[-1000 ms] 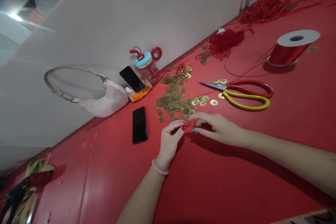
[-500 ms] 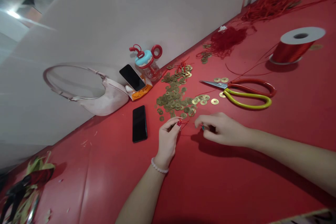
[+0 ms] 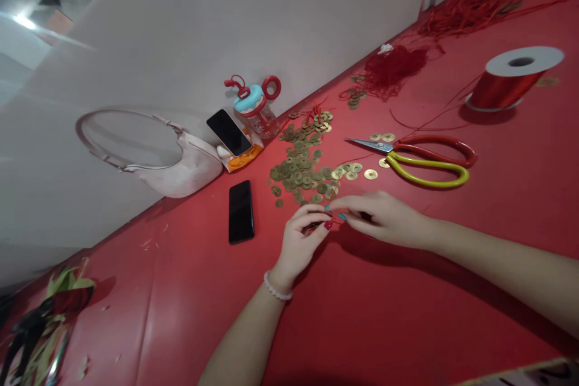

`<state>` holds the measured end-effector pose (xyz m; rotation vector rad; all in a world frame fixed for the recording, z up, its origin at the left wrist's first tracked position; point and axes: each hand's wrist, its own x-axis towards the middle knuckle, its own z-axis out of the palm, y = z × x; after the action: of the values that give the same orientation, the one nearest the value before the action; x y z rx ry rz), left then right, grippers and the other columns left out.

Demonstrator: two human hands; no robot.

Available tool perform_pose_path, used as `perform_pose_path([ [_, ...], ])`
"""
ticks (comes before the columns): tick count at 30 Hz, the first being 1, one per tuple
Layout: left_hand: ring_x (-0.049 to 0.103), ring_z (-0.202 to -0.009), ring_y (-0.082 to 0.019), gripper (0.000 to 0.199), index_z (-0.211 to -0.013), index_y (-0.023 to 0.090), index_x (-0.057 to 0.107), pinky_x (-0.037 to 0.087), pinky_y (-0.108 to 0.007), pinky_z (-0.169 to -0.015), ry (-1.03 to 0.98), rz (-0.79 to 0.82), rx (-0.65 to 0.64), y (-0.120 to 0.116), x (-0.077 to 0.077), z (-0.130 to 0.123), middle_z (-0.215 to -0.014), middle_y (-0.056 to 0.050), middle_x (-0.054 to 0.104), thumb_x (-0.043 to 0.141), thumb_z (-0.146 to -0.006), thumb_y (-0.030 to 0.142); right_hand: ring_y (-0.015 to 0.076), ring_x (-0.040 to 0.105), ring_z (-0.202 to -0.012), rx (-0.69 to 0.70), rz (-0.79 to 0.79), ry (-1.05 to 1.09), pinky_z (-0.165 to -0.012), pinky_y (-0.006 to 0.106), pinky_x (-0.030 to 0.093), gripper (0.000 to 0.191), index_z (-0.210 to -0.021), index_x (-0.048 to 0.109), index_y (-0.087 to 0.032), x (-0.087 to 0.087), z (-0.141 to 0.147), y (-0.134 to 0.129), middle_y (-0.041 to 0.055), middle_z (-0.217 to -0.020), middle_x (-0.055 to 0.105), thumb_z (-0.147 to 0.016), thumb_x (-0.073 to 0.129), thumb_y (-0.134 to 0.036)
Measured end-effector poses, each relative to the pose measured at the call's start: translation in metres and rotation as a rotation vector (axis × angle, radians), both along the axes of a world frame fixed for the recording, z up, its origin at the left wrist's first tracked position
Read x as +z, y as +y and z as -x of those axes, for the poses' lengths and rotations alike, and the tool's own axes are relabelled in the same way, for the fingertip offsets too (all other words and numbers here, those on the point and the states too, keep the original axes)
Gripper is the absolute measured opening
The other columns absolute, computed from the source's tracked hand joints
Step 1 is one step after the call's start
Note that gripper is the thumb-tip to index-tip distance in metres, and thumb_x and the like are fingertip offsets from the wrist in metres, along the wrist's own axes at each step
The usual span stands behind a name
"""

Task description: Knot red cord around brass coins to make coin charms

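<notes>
My left hand (image 3: 302,247), with a beaded bracelet at the wrist, is closed in a pinch on a thin red cord (image 3: 335,219). Whether a coin lies inside its curled fingers is hard to see. Opposite it, my right hand (image 3: 384,220) has its blue-nailed fingertips at the same cord, nearly touching the left fingertips. Just beyond both hands spreads a pile of brass coins (image 3: 296,172) with square holes, some with red cord on them. Scissors (image 3: 420,160) with one red and one yellow handle lie beyond my right hand.
A spool of red cord (image 3: 502,90) stands at the right. Heaps of red cord (image 3: 395,72) lie along the wall. At left are a black phone (image 3: 241,212), another phone (image 3: 229,132) propped on an orange packet, a cup (image 3: 260,111) and a pale handbag (image 3: 190,163).
My left hand has shifted slightly right and turned. My right hand has moved left, bringing its fingertips from apart to the cord at the left fingertips.
</notes>
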<state>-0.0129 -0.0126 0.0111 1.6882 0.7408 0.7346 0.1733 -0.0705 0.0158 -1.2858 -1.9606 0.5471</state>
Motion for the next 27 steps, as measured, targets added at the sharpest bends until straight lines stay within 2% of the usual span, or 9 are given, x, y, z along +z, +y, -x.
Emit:
perform_pose_path([
  [4, 0.058, -0.087, -0.013, 0.012, -0.08, 0.019, 0.07, 0.049, -0.025, -0.077, 0.027, -0.014, 0.014, -0.0003, -0.0001, 0.0001, -0.095, -0.006, 0.058, 0.063, -0.077, 0.028, 0.0089, 0.045, -0.048, 0.023, -0.052, -0.049, -0.053, 0.019, 0.035, 0.026, -0.103, 0.061, -0.02, -0.0049, 0.0001, 0.0012, -0.0038, -0.054, 0.053, -0.084, 0.043, -0.018],
  [9, 0.059, -0.084, -0.014, 0.014, -0.081, 0.018, 0.07, 0.05, -0.026, -0.074, 0.011, -0.033, 0.012, 0.0002, 0.0, -0.0005, -0.091, -0.006, 0.061, 0.063, -0.077, 0.029, 0.0102, 0.049, -0.053, -0.015, -0.063, -0.08, -0.054, 0.02, 0.036, 0.02, -0.085, 0.062, -0.019, -0.0056, 0.0003, 0.0023, -0.0007, -0.058, 0.059, -0.086, 0.044, -0.025],
  [15, 0.062, -0.074, -0.013, 0.016, -0.083, 0.017, 0.07, 0.051, -0.025, -0.071, 0.064, -0.028, 0.022, -0.0033, -0.0017, -0.0017, -0.081, -0.007, 0.069, 0.06, -0.079, 0.029, 0.0129, 0.058, -0.062, -0.012, -0.093, -0.036, -0.06, 0.023, 0.041, 0.025, -0.085, 0.063, -0.02, -0.0033, -0.0008, 0.0027, 0.0034, -0.071, 0.066, -0.089, 0.039, -0.026],
  [20, 0.064, -0.076, -0.014, 0.015, -0.083, 0.017, 0.071, 0.052, -0.026, -0.073, 0.113, -0.139, -0.022, -0.0053, -0.0015, -0.0013, -0.083, -0.007, 0.071, 0.059, -0.08, 0.027, 0.0138, 0.06, -0.064, -0.049, -0.126, -0.047, -0.061, 0.024, 0.043, 0.023, -0.082, 0.062, -0.02, -0.0051, -0.0002, 0.0027, 0.0033, -0.072, 0.067, -0.089, 0.04, -0.024],
  [27, 0.063, -0.075, -0.013, 0.014, -0.084, 0.018, 0.07, 0.051, -0.025, -0.072, 0.112, -0.305, -0.149, -0.0073, 0.0034, 0.0009, -0.081, -0.006, 0.07, 0.057, -0.079, 0.016, 0.0148, 0.062, -0.064, -0.181, -0.109, -0.041, -0.059, 0.025, 0.044, 0.021, -0.082, 0.062, -0.02, -0.0052, -0.0005, 0.003, 0.0038, -0.074, 0.07, -0.085, 0.041, -0.022],
])
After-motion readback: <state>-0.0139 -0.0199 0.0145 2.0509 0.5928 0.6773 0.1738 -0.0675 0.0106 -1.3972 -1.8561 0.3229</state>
